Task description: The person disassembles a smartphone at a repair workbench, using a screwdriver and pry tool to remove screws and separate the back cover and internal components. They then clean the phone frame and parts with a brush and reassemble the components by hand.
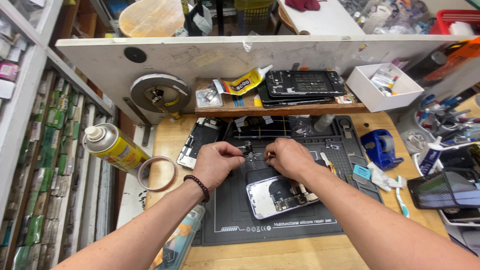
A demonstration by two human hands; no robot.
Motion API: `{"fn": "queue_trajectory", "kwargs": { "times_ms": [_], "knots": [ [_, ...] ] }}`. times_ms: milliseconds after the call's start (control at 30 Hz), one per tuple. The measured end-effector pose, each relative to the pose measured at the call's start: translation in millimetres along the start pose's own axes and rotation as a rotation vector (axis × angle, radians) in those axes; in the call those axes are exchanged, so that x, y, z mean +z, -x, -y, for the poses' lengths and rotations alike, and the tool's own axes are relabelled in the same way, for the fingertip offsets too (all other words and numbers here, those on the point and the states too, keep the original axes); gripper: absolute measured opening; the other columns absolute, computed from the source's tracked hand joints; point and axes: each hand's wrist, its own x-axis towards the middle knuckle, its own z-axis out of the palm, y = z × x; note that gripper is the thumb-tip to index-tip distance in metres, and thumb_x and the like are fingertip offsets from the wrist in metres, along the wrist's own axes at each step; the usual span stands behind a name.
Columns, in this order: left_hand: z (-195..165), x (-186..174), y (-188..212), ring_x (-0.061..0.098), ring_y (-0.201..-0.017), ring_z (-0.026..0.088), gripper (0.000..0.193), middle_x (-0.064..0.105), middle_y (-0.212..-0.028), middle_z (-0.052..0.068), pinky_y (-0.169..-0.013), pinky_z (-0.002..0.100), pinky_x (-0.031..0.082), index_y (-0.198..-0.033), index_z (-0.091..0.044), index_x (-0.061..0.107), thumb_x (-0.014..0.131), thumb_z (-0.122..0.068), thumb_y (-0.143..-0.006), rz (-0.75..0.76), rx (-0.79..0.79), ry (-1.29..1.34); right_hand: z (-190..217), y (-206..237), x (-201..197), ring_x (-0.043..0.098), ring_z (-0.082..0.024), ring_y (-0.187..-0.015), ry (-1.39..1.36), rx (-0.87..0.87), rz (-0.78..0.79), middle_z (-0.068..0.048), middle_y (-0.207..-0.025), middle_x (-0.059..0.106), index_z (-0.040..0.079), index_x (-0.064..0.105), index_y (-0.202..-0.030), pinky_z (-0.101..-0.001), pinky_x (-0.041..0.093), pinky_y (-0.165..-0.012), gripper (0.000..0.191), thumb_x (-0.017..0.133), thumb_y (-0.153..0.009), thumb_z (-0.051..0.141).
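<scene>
The scene was brightly and evenly lit from above, with only soft, short shadows under both hands on the dark repair mat (235,210). Mild glare sat on the white board (300,52) and the yellow spray can (112,146). Focus was sharp at centre — the edges bowed outward with wide-angle distortion, and the left-hand shelves (35,165) smeared slightly.

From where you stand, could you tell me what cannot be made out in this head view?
- Small part between the left hand and right hand: too small, fingers cover it.
- Opened phone: upper edge hidden under the right hand.
- Plastic case: the left forearm crosses it.
- Mesh holder: cut by right edge.
</scene>
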Motion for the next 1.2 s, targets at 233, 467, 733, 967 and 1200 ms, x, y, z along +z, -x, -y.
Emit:
{"fn": "queue_trajectory", "kwargs": {
  "times_ms": [233,467,733,967,1200],
  "knots": [
    [0.4,-5.8,2.7,0.068,-0.074,0.008,0.017,0.077,-0.086,0.004,-0.067,0.024,0.057,-0.095,-0.001,0.078,0.082,-0.007,-0.079,-0.009,-0.029,-0.005,9.7,-14.3,1.4,0.071,-0.028,-0.099,0.021,0.017,0.104,-0.006,-0.099,0.076,0.019,0.080,-0.097,-0.0412,0.056,-0.086,0.016,0.078,-0.081,0.024],
    [0.9,-3.4,4.4,0.071,-0.083,0.008,0.037,0.075,-0.099,0.003,-0.075,0.024,0.060,-0.110,-0.002,0.071,0.081,-0.004,-0.075,-0.004,0.009,0.014,8.8,-21.5,7.2,0.070,-0.032,-0.098,0.139,-0.061,0.079,-0.012,-0.097,0.075,0.013,0.078,-0.096,-0.0453,0.055,-0.087,0.016,0.070,-0.084,0.021],
    [-10.0,-2.8,18.4,0.069,-0.088,0.013,0.055,0.073,-0.099,0.003,-0.080,0.029,0.059,-0.126,-0.010,0.065,0.081,-0.008,-0.073,-0.112,0.137,-0.293,7.4,-12.7,-4.5,0.071,-0.034,-0.094,0.013,-0.171,0.101,-0.015,-0.094,0.073,0.007,0.073,-0.094,-0.0445,0.055,-0.084,0.019,0.068,-0.084,0.023],
    [-17.1,1.7,26.1,0.067,-0.088,0.014,0.055,0.072,-0.099,0.002,-0.081,0.030,0.058,-0.127,-0.013,0.065,0.081,-0.010,-0.075,-0.075,0.075,-0.357,14.4,33.9,-16.2,0.071,-0.031,-0.088,-0.076,-0.185,0.243,-0.012,-0.090,0.074,0.008,0.072,-0.092,-0.0419,0.054,-0.079,0.016,0.068,-0.086,0.022],
    [-21.6,10.0,28.6,0.067,-0.087,0.013,0.055,0.073,-0.097,0.002,-0.081,0.030,0.058,-0.127,-0.013,0.066,0.081,-0.008,-0.074,-0.028,0.106,-0.329,2.5,41.5,-13.1,0.073,-0.026,-0.086,-0.223,-0.175,0.145,-0.010,-0.090,0.076,0.010,0.077,-0.096,-0.0378,0.056,-0.077,0.015,0.069,-0.086,0.019]
  ]
}}
